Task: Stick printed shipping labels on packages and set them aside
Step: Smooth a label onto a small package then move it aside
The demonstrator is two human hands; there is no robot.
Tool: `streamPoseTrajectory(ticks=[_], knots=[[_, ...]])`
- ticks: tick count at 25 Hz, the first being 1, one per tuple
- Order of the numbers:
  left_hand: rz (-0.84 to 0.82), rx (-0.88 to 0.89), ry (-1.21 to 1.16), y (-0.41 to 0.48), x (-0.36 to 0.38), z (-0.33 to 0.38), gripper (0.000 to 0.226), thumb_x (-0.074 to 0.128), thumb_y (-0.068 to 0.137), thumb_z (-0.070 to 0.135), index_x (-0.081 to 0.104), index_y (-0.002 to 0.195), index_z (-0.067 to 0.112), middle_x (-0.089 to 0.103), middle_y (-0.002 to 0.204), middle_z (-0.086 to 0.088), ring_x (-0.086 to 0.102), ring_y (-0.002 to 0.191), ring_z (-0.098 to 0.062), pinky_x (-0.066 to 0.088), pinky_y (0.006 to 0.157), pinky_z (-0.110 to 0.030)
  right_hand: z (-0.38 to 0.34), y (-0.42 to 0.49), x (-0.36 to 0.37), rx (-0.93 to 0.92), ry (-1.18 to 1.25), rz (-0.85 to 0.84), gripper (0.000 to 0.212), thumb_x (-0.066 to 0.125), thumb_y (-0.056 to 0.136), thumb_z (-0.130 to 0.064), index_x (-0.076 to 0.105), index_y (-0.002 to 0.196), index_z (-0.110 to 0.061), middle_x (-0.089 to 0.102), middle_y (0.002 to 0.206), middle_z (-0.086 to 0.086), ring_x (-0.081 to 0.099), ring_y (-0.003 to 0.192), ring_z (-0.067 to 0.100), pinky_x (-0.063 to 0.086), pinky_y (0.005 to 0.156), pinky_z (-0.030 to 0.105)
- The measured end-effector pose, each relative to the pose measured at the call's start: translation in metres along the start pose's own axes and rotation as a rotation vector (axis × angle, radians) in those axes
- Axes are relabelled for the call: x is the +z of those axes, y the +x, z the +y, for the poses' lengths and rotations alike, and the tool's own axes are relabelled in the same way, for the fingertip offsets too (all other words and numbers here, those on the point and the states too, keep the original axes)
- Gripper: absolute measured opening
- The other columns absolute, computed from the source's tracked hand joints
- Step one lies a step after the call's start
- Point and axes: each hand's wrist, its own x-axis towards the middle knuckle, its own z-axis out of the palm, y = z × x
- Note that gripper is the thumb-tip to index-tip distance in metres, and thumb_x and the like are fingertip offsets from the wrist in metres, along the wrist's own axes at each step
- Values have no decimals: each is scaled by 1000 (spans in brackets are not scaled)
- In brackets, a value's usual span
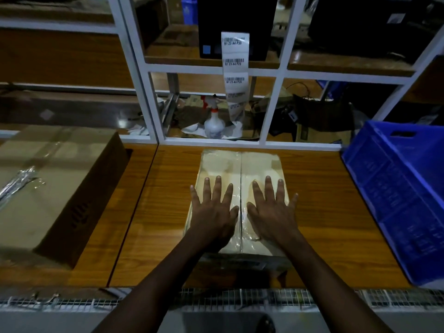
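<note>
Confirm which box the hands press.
The small plastic-wrapped package at centre; left hand and right hand lie flat on it. The big cardboard box at left is untouched.

Blue crate (396,193) at right, spray bottle (213,126) beyond.

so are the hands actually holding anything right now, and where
Nothing is gripped: the left hand and right hand lie flat, fingers spread, on top of the package.

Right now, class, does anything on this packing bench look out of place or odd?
The label strip hangs from the printer several labels long, untorn, its end curling into the clutter beside the spray bottle. The package sits square.
</note>
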Motion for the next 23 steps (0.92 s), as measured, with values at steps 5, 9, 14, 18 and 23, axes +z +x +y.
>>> streamPoseTrajectory(ticks=[5, 9, 14, 18, 23], knots=[[-117, -56, -95, 66, -19, -14, 64, 13, 99, 55, 0, 155, 27, -11, 163, -10, -15, 147, -36, -8, 111, -66, 3, 56, -18, 45, 181, -29, 65, 16, 99, -57, -2, 155, -28, -18, 162, 4, -22, 146, 34, -5, 110, 72], [-139, -91, -11, 95, -16, -21, 64, 12, 99, 57, -5, 155, 30, -17, 162, -7, -18, 147, -35, -3, 111, -69, 4, 80, -11, 72, 106, -44, 65, 15, 99, -57, -5, 155, -29, -21, 162, 4, -24, 145, 36, 0, 110, 72], [-110, -118, -11, 96, -11, -17, 64, 15, 98, 57, -4, 154, 32, -17, 162, -6, -18, 147, -34, 14, 112, -64, 1, 84, -4, 97, 59, 1, 64, 16, 100, -54, -2, 155, -27, -17, 162, 6, -20, 145, 41, 3, 112, 69], [20, -333, -211, 85, -20, -13, 74, 36, 93, 61, 9, 154, 30, -4, 160, -23, 1, 145, -46, 26, 109, -58, -1, 79, -8, 318, 305, 195, 65, 32, 96, -57, 14, 149, -25, 5, 161, 16, 25, 138, 48, 38, 101, 54], [51, -522, -665, 58, -32, -17, 75, 44, 86, 59, 20, 151, 29, 49, 137, -17, 51, 119, -39, 43, 96, -48, 5, 59, -21, 518, 763, 221, 65, 47, 91, -53, 19, 146, -32, 52, 134, 10, 55, 109, 35, 46, 89, 45]])
